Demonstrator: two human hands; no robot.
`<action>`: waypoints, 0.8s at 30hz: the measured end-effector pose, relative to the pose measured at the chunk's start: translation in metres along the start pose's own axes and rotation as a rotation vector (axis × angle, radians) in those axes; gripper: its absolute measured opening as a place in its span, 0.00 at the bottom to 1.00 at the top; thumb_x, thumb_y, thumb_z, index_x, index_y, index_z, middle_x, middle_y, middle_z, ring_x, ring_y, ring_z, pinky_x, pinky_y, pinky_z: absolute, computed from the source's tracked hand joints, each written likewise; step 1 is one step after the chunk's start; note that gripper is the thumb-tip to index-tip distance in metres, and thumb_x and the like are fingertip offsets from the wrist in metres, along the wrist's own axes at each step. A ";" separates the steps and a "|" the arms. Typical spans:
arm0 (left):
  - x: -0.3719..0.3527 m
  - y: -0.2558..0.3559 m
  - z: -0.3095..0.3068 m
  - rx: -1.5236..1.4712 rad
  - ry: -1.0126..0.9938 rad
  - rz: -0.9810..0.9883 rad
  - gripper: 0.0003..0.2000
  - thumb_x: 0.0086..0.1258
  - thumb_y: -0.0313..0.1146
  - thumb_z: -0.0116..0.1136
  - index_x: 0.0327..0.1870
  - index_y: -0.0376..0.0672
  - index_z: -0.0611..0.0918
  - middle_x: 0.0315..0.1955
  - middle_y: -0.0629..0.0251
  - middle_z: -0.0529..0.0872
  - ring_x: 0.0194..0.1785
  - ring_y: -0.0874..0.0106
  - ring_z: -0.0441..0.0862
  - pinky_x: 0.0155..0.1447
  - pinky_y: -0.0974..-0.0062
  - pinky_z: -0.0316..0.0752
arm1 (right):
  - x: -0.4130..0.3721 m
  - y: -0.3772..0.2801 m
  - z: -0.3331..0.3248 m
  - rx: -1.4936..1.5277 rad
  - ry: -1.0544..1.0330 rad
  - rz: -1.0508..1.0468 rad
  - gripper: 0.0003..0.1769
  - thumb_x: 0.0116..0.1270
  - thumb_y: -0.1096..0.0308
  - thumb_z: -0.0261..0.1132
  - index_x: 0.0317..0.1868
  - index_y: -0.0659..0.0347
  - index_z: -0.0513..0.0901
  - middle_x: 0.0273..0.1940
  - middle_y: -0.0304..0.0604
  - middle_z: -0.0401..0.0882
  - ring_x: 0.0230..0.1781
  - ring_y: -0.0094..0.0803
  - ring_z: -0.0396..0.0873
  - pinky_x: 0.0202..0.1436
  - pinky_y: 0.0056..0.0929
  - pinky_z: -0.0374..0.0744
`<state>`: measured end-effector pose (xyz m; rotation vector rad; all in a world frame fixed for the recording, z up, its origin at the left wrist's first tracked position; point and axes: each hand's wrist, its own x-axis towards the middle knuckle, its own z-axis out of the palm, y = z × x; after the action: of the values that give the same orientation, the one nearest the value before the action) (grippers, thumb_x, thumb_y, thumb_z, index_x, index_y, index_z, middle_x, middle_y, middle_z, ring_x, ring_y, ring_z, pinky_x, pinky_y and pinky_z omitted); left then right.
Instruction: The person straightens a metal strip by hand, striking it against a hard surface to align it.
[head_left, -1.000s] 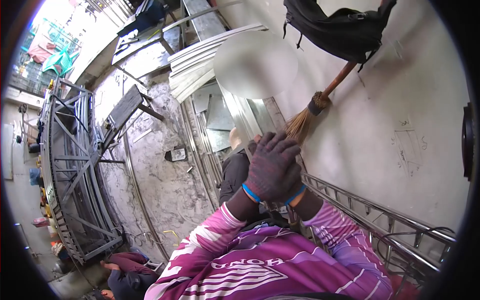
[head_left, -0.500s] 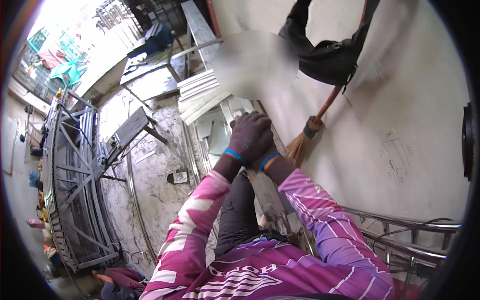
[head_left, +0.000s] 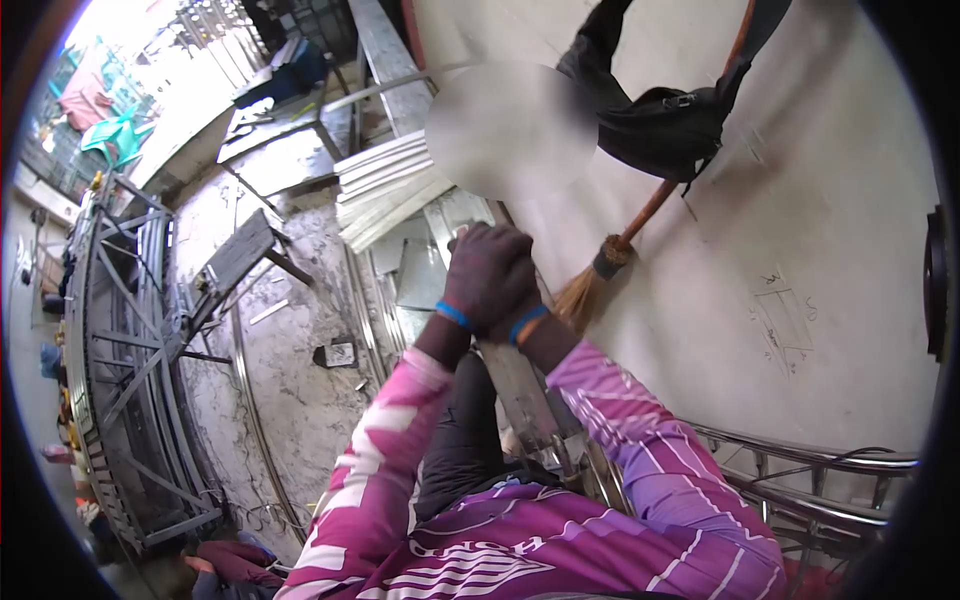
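Note:
My left hand (head_left: pixel 480 268) and my right hand (head_left: pixel 517 292) are closed together in front of me, above my bent knee. The left lies over the right and hides most of its fingers. Whatever is between them, if anything, does not show. A blue band circles each wrist. Just beyond and below the hands lie long metal profiles (head_left: pixel 447 222) and a flat grey sheet (head_left: pixel 422 275). A straw broom (head_left: pixel 597 275) leans on the wall to their right.
A black bag (head_left: pixel 660 125) hangs on the wall. Left stand a metal frame (head_left: pixel 130 340), a low bench (head_left: pixel 240 250) and a table (head_left: pixel 280 160). Chrome rails (head_left: pixel 800 470) are at right. Another person's leg (head_left: pixel 235 562) shows at bottom left. A blurred oval covers part of the view.
The view has shifted slightly, so the floor items sit further left. My hands stay clasped over each other and appear a little further left.

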<state>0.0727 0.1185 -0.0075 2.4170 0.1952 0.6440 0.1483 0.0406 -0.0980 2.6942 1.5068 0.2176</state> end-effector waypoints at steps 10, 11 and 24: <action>-0.034 0.008 0.045 0.277 0.039 0.122 0.25 0.69 0.48 0.63 0.65 0.50 0.85 0.70 0.53 0.81 0.80 0.44 0.69 0.84 0.36 0.56 | -0.033 0.025 0.009 0.133 0.110 -0.339 0.37 0.81 0.46 0.56 0.84 0.53 0.67 0.81 0.51 0.67 0.82 0.49 0.64 0.86 0.50 0.62; -0.052 0.035 0.050 0.235 0.022 0.119 0.24 0.67 0.47 0.64 0.62 0.49 0.86 0.69 0.55 0.82 0.80 0.45 0.70 0.84 0.37 0.57 | -0.065 0.026 0.016 0.139 0.114 -0.369 0.37 0.81 0.45 0.56 0.84 0.53 0.67 0.81 0.51 0.67 0.82 0.49 0.64 0.86 0.50 0.62; -0.008 0.014 0.016 0.072 -0.005 -0.061 0.13 0.65 0.43 0.66 0.44 0.48 0.89 0.50 0.61 0.91 0.61 0.56 0.84 0.72 0.51 0.71 | -0.041 0.026 0.018 0.066 0.152 -0.317 0.36 0.83 0.45 0.54 0.83 0.53 0.68 0.81 0.50 0.69 0.81 0.47 0.65 0.85 0.50 0.63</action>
<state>0.0734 0.0966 -0.0129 2.4705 0.2936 0.6132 0.1518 -0.0075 -0.1166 2.4845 1.9888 0.3699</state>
